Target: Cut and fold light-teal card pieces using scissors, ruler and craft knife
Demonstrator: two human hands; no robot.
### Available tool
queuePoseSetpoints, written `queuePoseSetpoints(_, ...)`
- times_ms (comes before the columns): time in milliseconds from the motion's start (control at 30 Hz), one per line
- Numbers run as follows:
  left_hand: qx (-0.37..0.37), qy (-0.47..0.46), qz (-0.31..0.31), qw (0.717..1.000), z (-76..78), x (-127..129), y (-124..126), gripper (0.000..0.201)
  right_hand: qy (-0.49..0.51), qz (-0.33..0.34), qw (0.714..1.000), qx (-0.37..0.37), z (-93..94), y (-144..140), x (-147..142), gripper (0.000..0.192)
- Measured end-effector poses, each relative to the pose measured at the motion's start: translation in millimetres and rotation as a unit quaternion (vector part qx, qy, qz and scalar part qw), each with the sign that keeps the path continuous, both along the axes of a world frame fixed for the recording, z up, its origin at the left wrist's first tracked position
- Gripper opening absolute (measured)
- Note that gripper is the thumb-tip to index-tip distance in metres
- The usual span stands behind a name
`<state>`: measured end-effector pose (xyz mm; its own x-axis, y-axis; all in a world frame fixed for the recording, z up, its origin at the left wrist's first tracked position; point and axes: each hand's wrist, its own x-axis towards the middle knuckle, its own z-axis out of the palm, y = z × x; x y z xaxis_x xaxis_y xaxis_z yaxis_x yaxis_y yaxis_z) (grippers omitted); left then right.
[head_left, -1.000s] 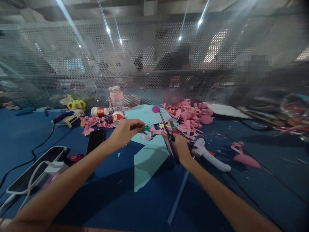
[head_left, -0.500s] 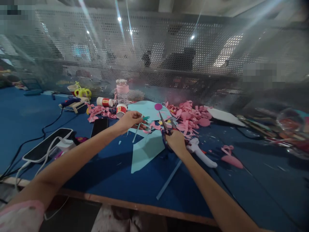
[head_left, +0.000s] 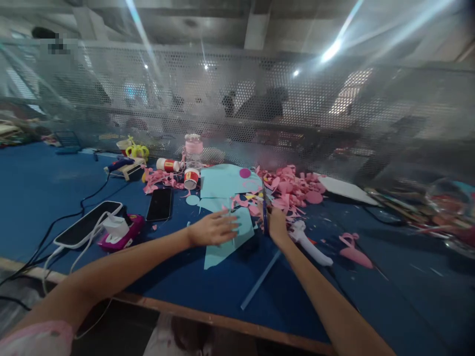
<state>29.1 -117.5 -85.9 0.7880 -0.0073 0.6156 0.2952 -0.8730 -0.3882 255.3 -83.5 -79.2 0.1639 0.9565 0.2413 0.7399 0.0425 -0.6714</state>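
My right hand [head_left: 277, 225] grips a pair of scissors [head_left: 264, 203] by the handles, its blades pointing away from me and up. Low over a pale blue sheet of paper [head_left: 219, 254], my left hand [head_left: 214, 229] is palm down with fingers stretched out; nothing shows in it. Behind lie more light blue paper [head_left: 217, 180] and a purple disc [head_left: 245, 173]. A small light blue disc [head_left: 192, 200] rests to the left. Pink paper scraps [head_left: 287, 185] are heaped past the scissors.
A phone [head_left: 159, 204], a power bank [head_left: 89, 224] and a magenta block with a white plug [head_left: 122, 233] are at the left. White paper cups [head_left: 191, 178] and a clear bottle [head_left: 193, 148] stand further back. A white glue gun [head_left: 310, 243] and a pale strip [head_left: 261, 281] lie right.
My left hand has come nearer and spread its fingers; the thin strip and green-blue piece at its fingers no longer show there. The scissors have turned more upright in my right hand.
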Motion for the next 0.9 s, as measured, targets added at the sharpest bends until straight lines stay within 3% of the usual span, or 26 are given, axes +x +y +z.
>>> queuePoseSetpoints(100, 0.055, -0.017, -0.012, 0.998, -10.5, 3, -9, 0.017, -0.099, -0.032, 0.994, 0.014, 2.6, -5, -7, 0.031)
queuePoseSetpoints(233, 0.025, -0.07, 0.007, 0.997, -9.8, -2, -3, 0.018, -0.235, -0.022, 0.972, 0.004, 0.7, -7, -14, 0.037)
queuePoseSetpoints(333, 0.016, -0.077, 0.019, 0.997, -11.1, -6, 5, 0.02, -0.231, -0.003, 0.973, 0.02, 0.4, -6, -13, 0.037)
queuePoseSetpoints(400, 0.01, -0.085, 0.032, 0.996, -14.0, -7, 8, 0.022, -0.205, -0.001, 0.974, 0.099, 2.2, -6, -12, 0.039)
queuePoseSetpoints(467, 0.008, -0.081, 0.029, 0.996, -16.8, -8, 8, 0.024, -0.13, 0.033, 0.972, 0.194, 3.6, -9, -13, 0.039)
queuePoseSetpoints(533, 0.006, -0.07, 0.011, 0.997, -18.5, -8, 6, 0.027, 0.003, 0.117, 0.974, 0.196, 2.3, -16, -19, 0.038)
queuePoseSetpoints(600, 0.001, -0.057, -0.022, 0.998, -19.0, -6, 4, 0.027, 0.178, 0.225, 0.956, 0.057, -1.9, -25, -31, 0.044)
queuePoseSetpoints(667, -0.013, -0.035, -0.059, 0.998, -18.8, -3, 2, 0.024, 0.352, 0.286, 0.889, -0.07, -7.2, -35, -45, 0.05)
queuePoseSetpoints(733, -0.039, -0.025, -0.077, 0.996, -18.8, 0, 0, 0.022, 0.459, 0.299, 0.824, -0.147, -11.4, -42, -57, 0.047)
queuePoseSetpoints(767, -0.045, -0.024, -0.082, 0.995, -19.0, 1, 0, 0.021, 0.491, 0.289, 0.805, -0.165, -12.8, -44, -60, 0.044)
queuePoseSetpoints(900, -0.044, -0.033, -0.067, 0.996, -20.7, -3, 5, 0.025, 0.569, 0.201, 0.779, -0.169, -15.1, -42, -60, 0.036)
